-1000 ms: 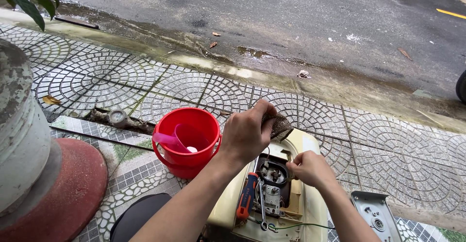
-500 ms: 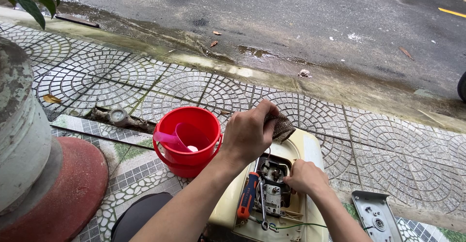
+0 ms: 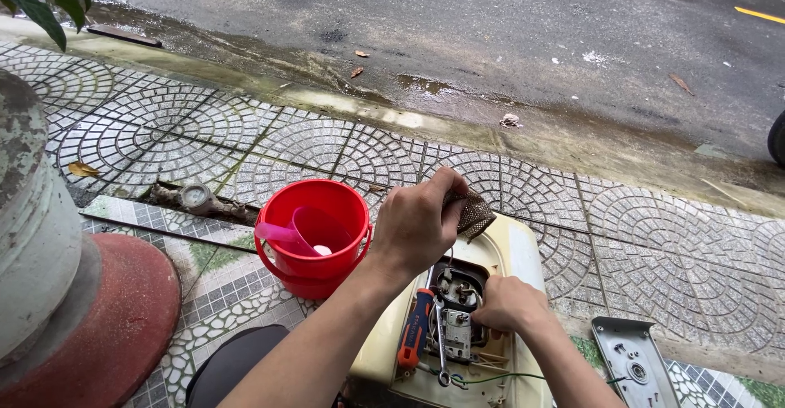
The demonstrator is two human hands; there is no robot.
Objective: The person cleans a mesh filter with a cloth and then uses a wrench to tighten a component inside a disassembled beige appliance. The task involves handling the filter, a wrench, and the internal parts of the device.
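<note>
While the red bucket (image 3: 313, 236) with its pink scoop (image 3: 301, 230) stands at the far left on the tiles, my left hand (image 3: 419, 226) pinches a brown mesh pad (image 3: 473, 212) over the cream casing (image 3: 513, 254). A screwdriver (image 3: 415, 338) and wrench (image 3: 441, 344) lie inside. My right hand (image 3: 511, 305) curls into the opening; its grip I cannot tell. A grey cover (image 3: 636, 362) lies rightmost.

- Two bare forearms come up from the bottom edge, no sleeves showing on either
- Left hand (image 3: 419, 226) carries no glove, ring, watch or band
- Right hand (image 3: 509, 303) is just as plain, wrist uncovered
- Short, unpainted nails on the fingers that show
</note>
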